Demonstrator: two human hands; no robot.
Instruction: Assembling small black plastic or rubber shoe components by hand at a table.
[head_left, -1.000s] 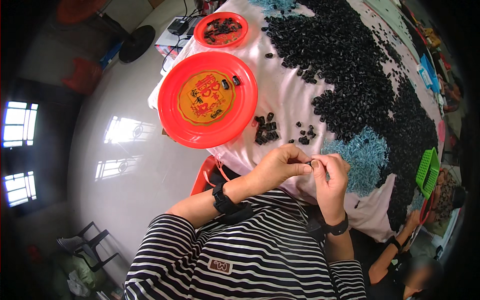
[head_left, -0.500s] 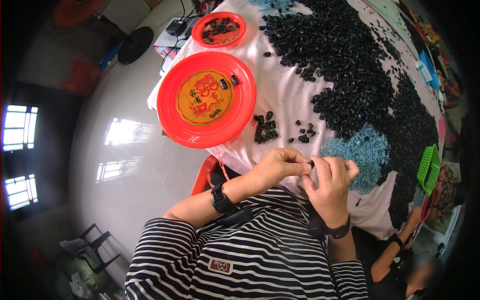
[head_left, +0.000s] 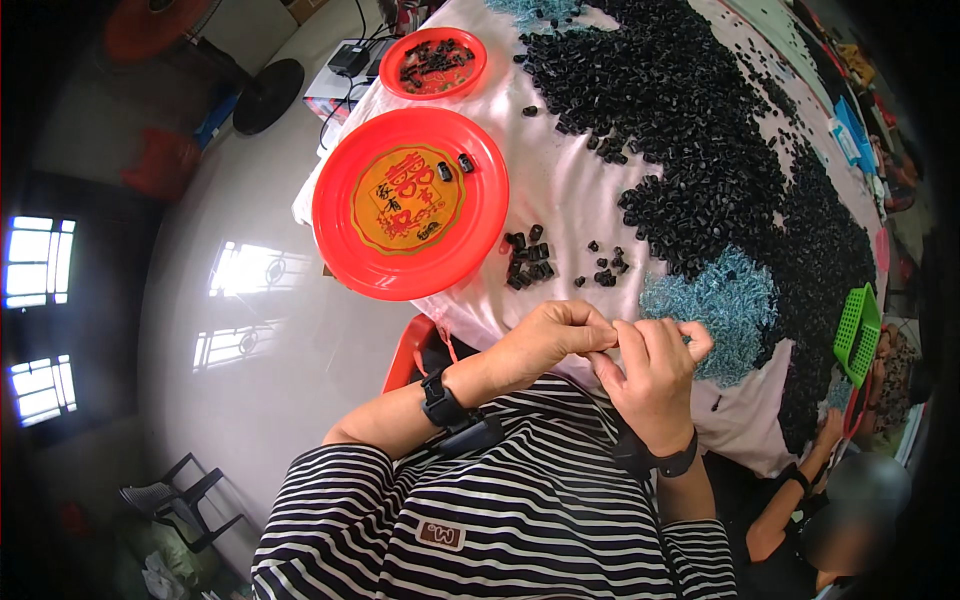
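Note:
My left hand (head_left: pixel 552 340) and my right hand (head_left: pixel 652 378) meet fingertip to fingertip over the near edge of the cloth. Thumb and forefinger of each are pinched together around a small black plastic part, which the fingers now hide almost wholly. Just beyond the hands lie a little cluster of tiny black parts (head_left: pixel 606 276) and a group of larger black cylindrical pieces (head_left: pixel 528 262). To the right of my right hand spreads a heap of thin, pale blue, glossy small pieces (head_left: pixel 722 310), too fine to make out singly.
A large red plate (head_left: pixel 335 215) holds several black pieces; a smaller red dish (head_left: pixel 470 88) with more stands behind it. A huge pile of black parts (head_left: pixel 690 110) covers the cloth (head_left: pixel 575 180). At right are a green basket (head_left: pixel 857 335) and another person's arm (head_left: pixel 790 500).
My fingertips have closed in, so the black part that showed between them is now covered. Both hands stay in nearly the same place. The view has shifted slightly.

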